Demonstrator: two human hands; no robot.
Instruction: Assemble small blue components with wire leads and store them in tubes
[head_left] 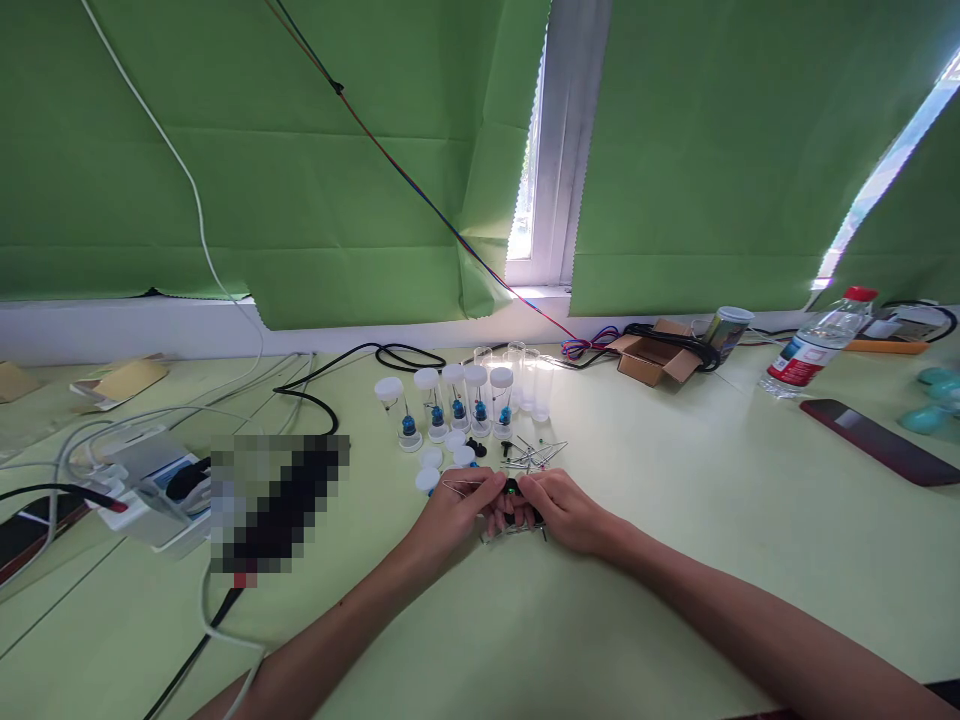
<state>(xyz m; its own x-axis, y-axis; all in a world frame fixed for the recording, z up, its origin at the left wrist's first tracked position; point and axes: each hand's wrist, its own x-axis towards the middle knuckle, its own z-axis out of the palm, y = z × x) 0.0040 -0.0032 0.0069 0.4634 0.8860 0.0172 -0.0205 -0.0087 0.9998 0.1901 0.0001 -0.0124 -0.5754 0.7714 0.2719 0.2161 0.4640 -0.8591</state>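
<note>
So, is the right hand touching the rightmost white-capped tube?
Apart: the head view shows tabletop and a small black piece between the right hand and that tube.

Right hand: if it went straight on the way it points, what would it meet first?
Likely the small dark piece between the right hand and the left hand, then the left hand itself; depth there is unclear.
</note>
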